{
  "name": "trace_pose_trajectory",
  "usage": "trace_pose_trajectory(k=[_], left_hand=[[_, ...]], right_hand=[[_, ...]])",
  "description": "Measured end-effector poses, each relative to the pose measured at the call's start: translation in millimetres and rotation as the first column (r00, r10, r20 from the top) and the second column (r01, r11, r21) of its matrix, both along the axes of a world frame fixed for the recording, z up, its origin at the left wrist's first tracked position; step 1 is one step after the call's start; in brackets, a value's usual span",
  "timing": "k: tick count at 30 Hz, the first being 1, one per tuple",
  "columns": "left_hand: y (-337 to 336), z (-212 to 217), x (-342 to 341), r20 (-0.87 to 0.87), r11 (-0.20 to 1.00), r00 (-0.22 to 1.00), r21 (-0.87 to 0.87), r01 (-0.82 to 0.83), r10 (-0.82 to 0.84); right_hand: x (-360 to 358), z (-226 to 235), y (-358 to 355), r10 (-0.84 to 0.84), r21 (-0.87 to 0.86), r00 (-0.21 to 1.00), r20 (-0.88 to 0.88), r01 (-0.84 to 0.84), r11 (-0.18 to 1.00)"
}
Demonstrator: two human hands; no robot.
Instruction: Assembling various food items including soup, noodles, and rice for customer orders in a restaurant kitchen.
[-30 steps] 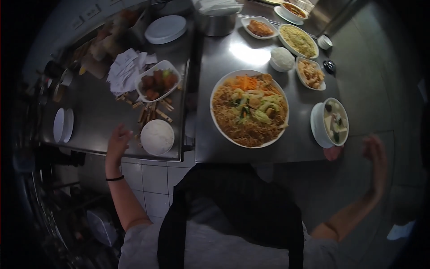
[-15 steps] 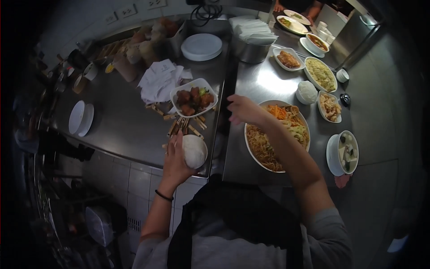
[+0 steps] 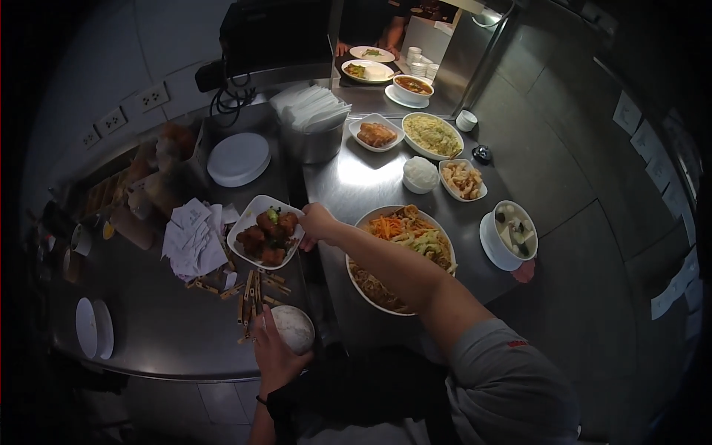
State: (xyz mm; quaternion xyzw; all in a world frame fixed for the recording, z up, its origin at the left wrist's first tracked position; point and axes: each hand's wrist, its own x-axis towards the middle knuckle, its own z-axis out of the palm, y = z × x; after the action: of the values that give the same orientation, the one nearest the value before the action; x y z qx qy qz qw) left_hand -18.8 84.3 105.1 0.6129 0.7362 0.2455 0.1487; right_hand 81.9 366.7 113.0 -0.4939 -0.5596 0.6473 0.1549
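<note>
My left hand [image 3: 276, 354], low at the near edge of the left steel counter, is wrapped round the side of a small bowl of white rice [image 3: 293, 328]. Reaching across to the left, my right hand [image 3: 317, 225] grips the right rim of a squarish white bowl of browned meat pieces [image 3: 261, 236] with a bit of green on top. Between the two bowls lie several wooden clothespins [image 3: 252, 295]. Beneath my right forearm stands a big round dish of noodles [image 3: 374, 289] with shredded carrot and cabbage, partly hidden by the arm.
White paper slips [image 3: 196, 241] lie left of the meat bowl, with stacked plates [image 3: 237, 159] behind. On the right counter are a soup bowl [image 3: 514, 231], rice bowl [image 3: 421, 176], fried rice platter [image 3: 432, 136] and small fried dishes. Another person's hand [image 3: 389, 52] shows beyond the pass-through.
My right hand has moved from above the noodle dish to the meat bowl's rim and taken hold of it. My left hand stays on the rice bowl. The view has turned rightward.
</note>
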Motion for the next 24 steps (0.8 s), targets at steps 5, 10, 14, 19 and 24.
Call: trace_pose_trajectory(k=[5, 10, 14, 19, 24], left_hand=[[19.6, 12.8, 12.1, 0.092, 1.0, 0.996, 0.012, 0.009, -0.01], [41.3, 9.2, 30.6, 0.145, 0.964, 0.953, 0.069, 0.258, -0.265], [53.9, -5.8, 40.7, 0.13, 0.883, 0.873, 0.091, 0.461, -0.469], [61.8, -7.4, 46.9, 0.14, 0.79, 0.78, 0.179, 0.586, -0.61], [58.2, -19.9, 39.9, 0.156, 0.771, 0.782, 0.368, 0.521, -0.603]], right_hand=[[71.1, 19.9, 51.4, -0.111, 0.075, 0.984, 0.139, 0.102, 0.992], [111.7, 8.1, 81.9, -0.263, 0.138, 0.894, 0.363, 0.227, 0.964], [135.7, 7.0, 86.9, -0.163, 0.346, 0.712, 0.683, -0.119, 0.931], [179.6, 13.8, 59.4, -0.356, 0.713, 0.874, 0.332, 0.015, 0.701], [259.5, 43.1, -8.3, -0.363, 0.6, 0.931, -0.048, 0.317, 0.734]])
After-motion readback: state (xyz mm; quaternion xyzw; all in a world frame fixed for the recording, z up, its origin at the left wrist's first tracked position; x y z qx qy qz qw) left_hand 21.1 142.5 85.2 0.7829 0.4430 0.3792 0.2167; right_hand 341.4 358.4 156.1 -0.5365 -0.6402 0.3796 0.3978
